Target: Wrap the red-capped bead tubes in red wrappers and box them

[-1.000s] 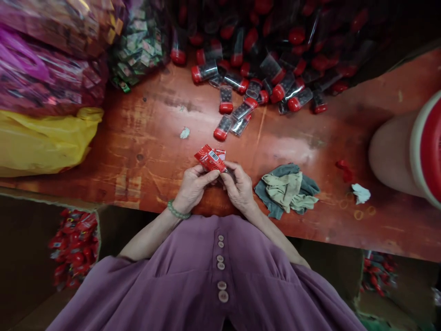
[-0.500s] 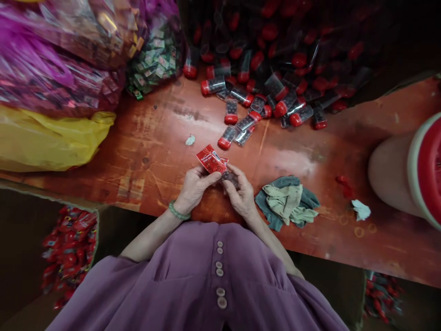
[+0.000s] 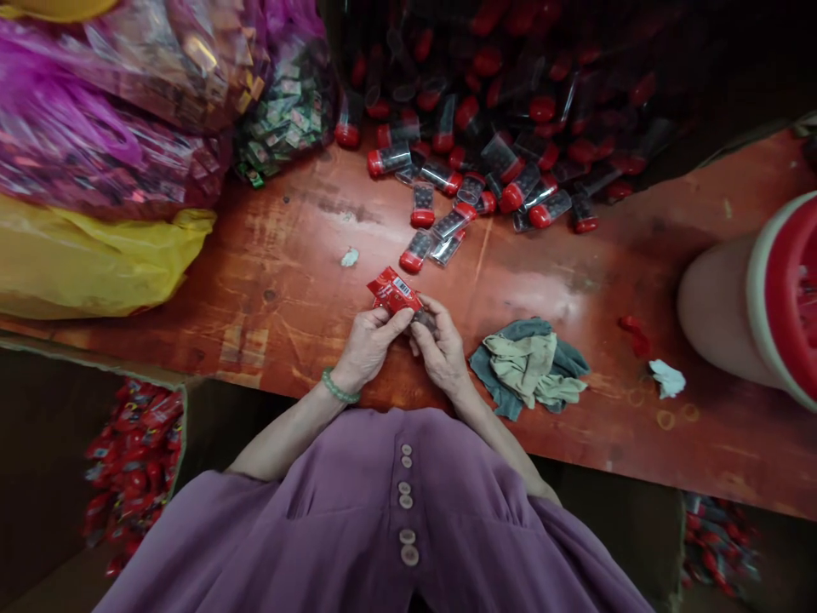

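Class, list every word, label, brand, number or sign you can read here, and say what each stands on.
No text can be read for certain.
Red packet in the left hand: white print and a barcode, too small and blurred to read.
Green packets at upper left: printing too small and blurred.
Loose red packets at lower left: markings too small and blurred.

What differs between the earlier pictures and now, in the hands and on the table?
The red packet has been turned: its barcode, partly tipped away half a second ago, faces the camera again. Nothing was taken hold of or let go; the left hand keeps the packet, the right hand the dark item beside it. The red-capped tubes, cloths and bucket stayed put; their shift looks like camera motion.
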`<state>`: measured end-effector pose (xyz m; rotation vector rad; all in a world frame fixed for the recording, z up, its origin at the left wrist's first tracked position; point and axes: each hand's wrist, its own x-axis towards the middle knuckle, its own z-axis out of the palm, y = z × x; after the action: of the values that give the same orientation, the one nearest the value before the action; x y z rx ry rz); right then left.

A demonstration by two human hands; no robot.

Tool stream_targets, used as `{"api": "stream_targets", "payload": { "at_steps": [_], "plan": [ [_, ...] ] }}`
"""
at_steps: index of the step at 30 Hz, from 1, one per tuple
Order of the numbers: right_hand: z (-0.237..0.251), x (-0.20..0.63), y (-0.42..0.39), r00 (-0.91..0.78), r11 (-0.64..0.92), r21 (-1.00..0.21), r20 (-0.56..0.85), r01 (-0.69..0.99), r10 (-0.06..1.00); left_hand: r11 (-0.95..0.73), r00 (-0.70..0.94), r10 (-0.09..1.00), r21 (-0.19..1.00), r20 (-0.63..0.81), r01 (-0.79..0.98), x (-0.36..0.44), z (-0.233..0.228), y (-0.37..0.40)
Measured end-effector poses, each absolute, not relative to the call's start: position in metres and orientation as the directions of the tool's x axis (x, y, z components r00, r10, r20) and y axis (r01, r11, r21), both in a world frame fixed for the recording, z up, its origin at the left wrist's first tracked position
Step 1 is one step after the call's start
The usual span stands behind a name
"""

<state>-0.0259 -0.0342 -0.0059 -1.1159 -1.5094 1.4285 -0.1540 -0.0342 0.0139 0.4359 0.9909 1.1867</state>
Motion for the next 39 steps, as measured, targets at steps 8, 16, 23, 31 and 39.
{"api": "stream_targets", "payload": {
  "at_steps": [8, 16, 23, 31, 39],
  "plan": [
    [-0.002, -0.037, -0.038, -0.302, -0.097, -0.991, -0.065, -0.091, 0.951, 0.186, -0.182, 0.898, 0.722, -0.399, -0.667, -0.152, 0.023, -0.035],
    [-0.001, -0.037, -0.045, -0.422, -0.205, -0.959, -0.106, -0.197, 0.9, 0.216, -0.171, 0.903, 0.76, -0.394, -0.613, -0.163, 0.019, -0.049],
    [0.002, -0.039, -0.047, -0.365, -0.19, -0.965, -0.113, -0.183, 0.924, 0.263, -0.069, 0.936, 0.814, -0.346, -0.518, -0.166, 0.021, -0.059],
    [0.007, -0.035, -0.043, -0.339, -0.17, -0.975, -0.112, -0.144, 0.934, 0.289, -0.012, 0.935, 0.777, -0.356, -0.559, -0.161, 0.023, -0.07],
    [0.002, -0.028, -0.037, -0.335, -0.107, -0.983, -0.051, -0.151, 0.941, 0.322, 0.041, 0.94, 0.839, -0.339, -0.438, -0.162, 0.014, -0.077]
  ]
}}
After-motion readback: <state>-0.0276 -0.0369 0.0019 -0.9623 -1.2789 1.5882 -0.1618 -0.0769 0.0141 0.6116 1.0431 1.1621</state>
